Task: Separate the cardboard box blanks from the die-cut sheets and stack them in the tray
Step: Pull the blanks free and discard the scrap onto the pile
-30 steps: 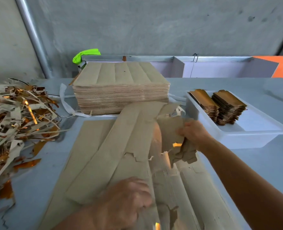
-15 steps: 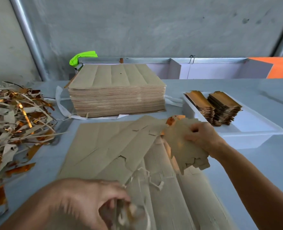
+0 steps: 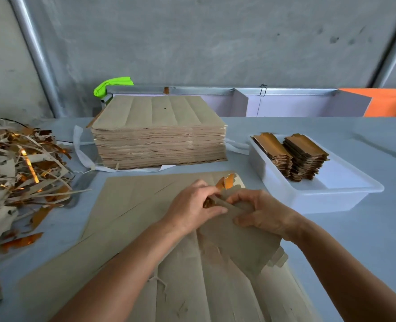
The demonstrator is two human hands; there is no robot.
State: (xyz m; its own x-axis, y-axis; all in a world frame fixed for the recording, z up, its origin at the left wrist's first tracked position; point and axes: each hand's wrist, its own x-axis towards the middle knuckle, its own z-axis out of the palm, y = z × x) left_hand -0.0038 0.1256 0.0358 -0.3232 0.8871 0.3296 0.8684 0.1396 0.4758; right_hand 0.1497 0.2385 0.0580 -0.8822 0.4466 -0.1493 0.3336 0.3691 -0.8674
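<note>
Both hands pinch one box blank point(image 3: 243, 238): left hand point(image 3: 192, 211) on its far-left edge, right hand point(image 3: 265, 212) beside it. Die-cut sheet point(image 3: 132, 205) underneath; tray point(image 3: 345, 198) right of the grip.

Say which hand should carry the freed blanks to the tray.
Right, probably. The right hand already grips the blanks, and the tray sits on its side. The left hand would have to cross over.
</note>
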